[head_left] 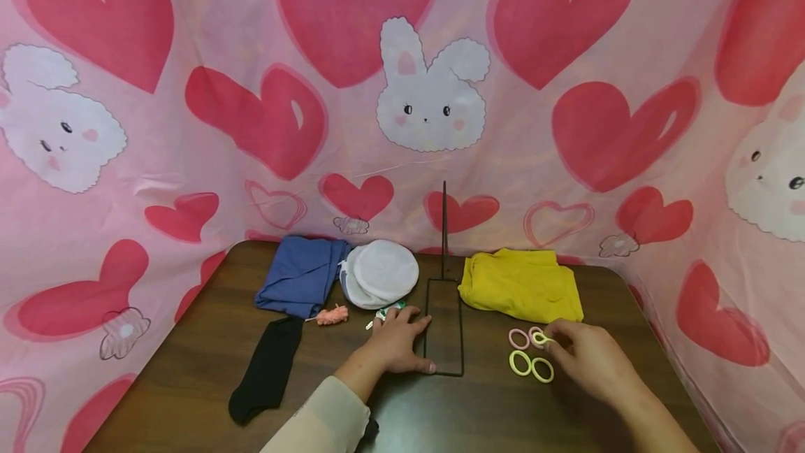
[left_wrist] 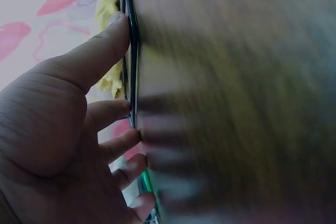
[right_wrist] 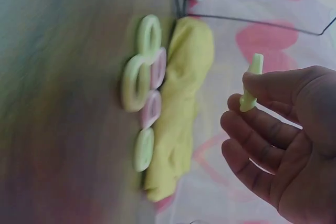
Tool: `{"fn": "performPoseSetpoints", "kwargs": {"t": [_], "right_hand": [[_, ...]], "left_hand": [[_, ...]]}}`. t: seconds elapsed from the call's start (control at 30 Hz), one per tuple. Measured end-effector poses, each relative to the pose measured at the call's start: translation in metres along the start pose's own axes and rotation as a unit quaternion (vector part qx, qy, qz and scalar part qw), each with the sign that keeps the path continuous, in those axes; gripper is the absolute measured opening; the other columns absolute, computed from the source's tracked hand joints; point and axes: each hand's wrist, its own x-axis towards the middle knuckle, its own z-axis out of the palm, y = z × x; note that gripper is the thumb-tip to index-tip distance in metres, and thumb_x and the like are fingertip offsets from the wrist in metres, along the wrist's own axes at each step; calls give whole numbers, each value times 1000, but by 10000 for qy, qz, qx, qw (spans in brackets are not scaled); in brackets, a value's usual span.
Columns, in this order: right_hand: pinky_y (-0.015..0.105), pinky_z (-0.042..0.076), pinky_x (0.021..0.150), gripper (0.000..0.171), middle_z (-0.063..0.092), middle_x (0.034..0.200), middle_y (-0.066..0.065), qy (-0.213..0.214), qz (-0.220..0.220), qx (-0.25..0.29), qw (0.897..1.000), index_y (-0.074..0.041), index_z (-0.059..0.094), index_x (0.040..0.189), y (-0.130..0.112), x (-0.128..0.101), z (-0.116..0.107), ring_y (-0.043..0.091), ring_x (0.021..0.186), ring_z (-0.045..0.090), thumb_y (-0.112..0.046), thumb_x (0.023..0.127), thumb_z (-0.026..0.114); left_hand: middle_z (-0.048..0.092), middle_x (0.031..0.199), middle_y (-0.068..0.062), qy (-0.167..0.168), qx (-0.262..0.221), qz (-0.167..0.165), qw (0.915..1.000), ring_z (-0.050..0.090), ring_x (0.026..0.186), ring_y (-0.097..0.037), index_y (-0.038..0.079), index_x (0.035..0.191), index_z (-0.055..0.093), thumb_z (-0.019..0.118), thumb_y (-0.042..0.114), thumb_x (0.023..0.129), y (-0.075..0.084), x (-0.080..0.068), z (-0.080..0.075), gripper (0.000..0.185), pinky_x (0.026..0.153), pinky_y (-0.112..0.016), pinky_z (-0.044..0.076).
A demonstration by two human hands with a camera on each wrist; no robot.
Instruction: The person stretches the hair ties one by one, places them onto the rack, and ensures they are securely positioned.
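A black wire stand has a flat rectangular base and a thin upright at its back. My left hand lies spread at the base's left side, its thumb at the front left corner and index finger touching the left wire. On the right, my right hand pinches a small pale yellow ring between thumb and index finger, above the table; it shows edge-on in the right wrist view. Just beneath lie several loose rings, among them a pink ring and a yellow ring.
A folded yellow cloth lies behind the rings. To the left are a folded blue cloth, white round mesh bag, coral yarn bundle and black sock. A small green-and-white item is partly behind my left fingers. Patterned fabric walls surround the table.
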Motion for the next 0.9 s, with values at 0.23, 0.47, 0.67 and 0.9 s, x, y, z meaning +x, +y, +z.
{"fn": "performPoseSetpoints", "kwargs": {"t": [0.23, 0.47, 0.67, 0.9], "right_hand": [[34, 54, 68, 21, 69, 85, -16, 680, -576, 189, 9958, -23, 75, 95, -27, 15, -6, 3, 74, 61, -8, 83, 84], [32, 56, 68, 22, 68, 90, -13, 1015, -1012, 328, 9891, -18, 76, 102, -53, 28, -18, 7, 76, 63, -10, 83, 86], [34, 57, 69, 27, 70, 93, -12, 1317, -1514, 440, 9787, -17, 76, 105, -77, 39, -29, 9, 78, 68, -11, 82, 88], [27, 53, 73, 30, 71, 96, -10, 1607, -1976, 546, 9655, -16, 77, 107, -102, 51, -43, 6, 81, 65, -11, 80, 89]], "left_hand": [[38, 159, -4, -10, 119, -61, 9999, 35, 140, -37, 29, 157, 49, 82, 71, 73, 1, 0, 1, 99, 106, -69, 31], [36, 160, -3, -130, 298, -226, 9992, 34, 141, -36, 32, 158, 47, 81, 73, 73, 4, 3, 2, 100, 107, -68, 31], [36, 160, -2, -182, 426, -232, 9987, 33, 142, -35, 33, 159, 45, 79, 73, 74, 6, 2, 1, 99, 105, -66, 33], [35, 160, -3, -241, 448, -229, 9984, 31, 143, -36, 32, 160, 43, 76, 72, 78, 7, 1, -1, 97, 106, -68, 32]]}}
